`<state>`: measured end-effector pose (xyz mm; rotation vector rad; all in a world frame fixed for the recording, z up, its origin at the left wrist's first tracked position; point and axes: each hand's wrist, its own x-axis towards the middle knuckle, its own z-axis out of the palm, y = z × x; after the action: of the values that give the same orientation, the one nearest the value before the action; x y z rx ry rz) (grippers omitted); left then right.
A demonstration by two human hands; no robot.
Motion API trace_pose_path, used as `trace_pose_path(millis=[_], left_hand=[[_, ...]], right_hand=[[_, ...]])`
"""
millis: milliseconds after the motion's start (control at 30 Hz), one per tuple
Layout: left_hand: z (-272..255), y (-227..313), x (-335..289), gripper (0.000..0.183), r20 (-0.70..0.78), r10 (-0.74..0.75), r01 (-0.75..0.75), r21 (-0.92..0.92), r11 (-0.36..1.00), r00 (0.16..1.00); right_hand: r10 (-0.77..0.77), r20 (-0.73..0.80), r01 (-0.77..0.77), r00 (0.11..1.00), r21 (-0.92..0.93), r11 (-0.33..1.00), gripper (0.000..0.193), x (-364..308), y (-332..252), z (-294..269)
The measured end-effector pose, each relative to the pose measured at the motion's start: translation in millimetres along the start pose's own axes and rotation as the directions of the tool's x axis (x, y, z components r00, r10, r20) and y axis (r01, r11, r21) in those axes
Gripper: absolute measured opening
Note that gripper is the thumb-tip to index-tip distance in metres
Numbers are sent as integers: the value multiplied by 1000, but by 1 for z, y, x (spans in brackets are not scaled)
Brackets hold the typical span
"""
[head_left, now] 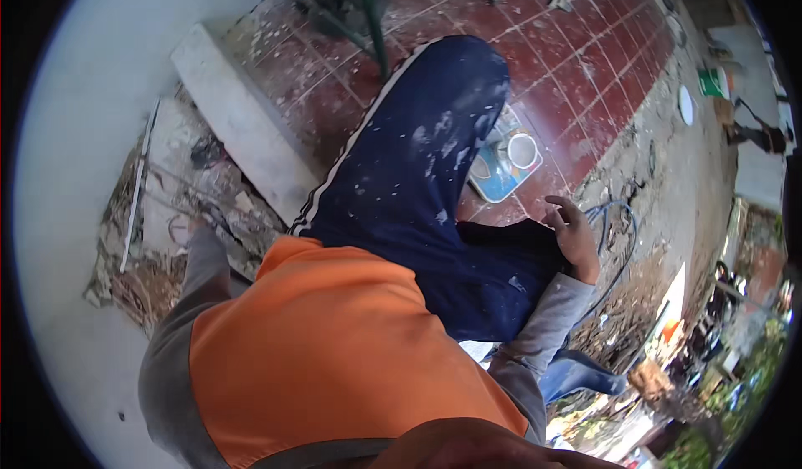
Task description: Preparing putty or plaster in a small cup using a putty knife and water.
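Observation:
My left hand [199,223] reaches down on the left, past a grey sleeve, into rubble beside the wall. Thin dark rods or cables [219,210] lie close to it, and its fingers are too small and dim to make out. My right hand [575,237] hangs in the air near my bent knee on the right, fingers loosely curled and apart, holding nothing. Just beyond that knee, a blue and white container [499,182] sits on the red tiles, with a white round cup-like piece [523,150] on it. A long whitish slab [238,118] leans between my left arm and my leg.
Green metal legs [372,22] stand ahead on the dusty red tile floor [576,60]. A blue cable [628,218] coils on the dirt at right. A green and white bucket [714,83] stands farther right. The white wall [75,185] borders my left side.

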<state>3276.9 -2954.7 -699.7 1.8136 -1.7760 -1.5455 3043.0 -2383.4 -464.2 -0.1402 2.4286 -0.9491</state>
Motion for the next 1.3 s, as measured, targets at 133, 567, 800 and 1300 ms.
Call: trace_pose_path(millis=[133, 567, 800, 1300], left_hand=[[-81, -61, 47, 39, -628, -337, 213, -267, 940, 702], [-160, -95, 57, 48, -774, -487, -94, -565, 820, 405], [-191, -100, 50, 46, -550, -472, -231, -784, 576, 689], [-197, -32, 34, 25, -216, -497, 219, -704, 675, 840]], right_hand=[[48, 54, -44, 997, -72, 996, 29, 3, 0, 0], [88, 130, -65, 988, -174, 983, 38, 10, -5, 1], [69, 127, -49, 990, -152, 987, 36, 9, -6, 1], [28, 96, -12, 995, -162, 987, 40, 5, -6, -1]])
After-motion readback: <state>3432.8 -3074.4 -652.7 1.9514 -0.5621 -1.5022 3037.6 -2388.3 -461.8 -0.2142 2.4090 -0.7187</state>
